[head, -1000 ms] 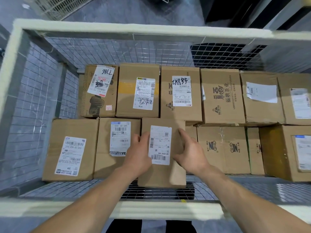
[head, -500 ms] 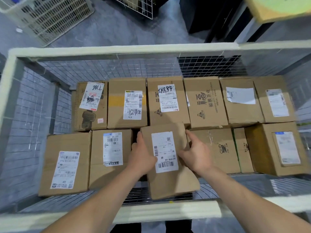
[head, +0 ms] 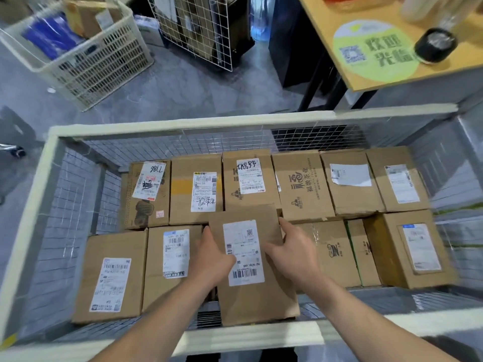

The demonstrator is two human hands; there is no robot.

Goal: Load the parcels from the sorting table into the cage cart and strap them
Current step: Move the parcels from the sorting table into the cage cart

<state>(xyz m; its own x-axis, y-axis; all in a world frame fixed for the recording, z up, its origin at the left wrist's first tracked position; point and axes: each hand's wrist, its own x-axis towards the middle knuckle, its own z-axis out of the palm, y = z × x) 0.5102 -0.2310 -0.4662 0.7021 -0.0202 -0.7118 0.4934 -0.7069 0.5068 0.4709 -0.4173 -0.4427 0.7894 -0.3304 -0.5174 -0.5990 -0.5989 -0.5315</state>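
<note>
- Grey floor shows at twelve o'clock beyond the cage cart [head: 183, 125].
- Since a second ago the parcel [head: 261, 304], front row centre, has skewed, its far edge now over the back row.
- At nine o'clock the left hand [head: 211, 259] and at three the right hand [head: 292, 254] clasp its sides; it is probably not seated yet.

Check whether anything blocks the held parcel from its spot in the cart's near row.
Nothing visible does. The left hand and right hand hold the parcel between the labelled box and taped box; the space beneath is hidden.
</note>
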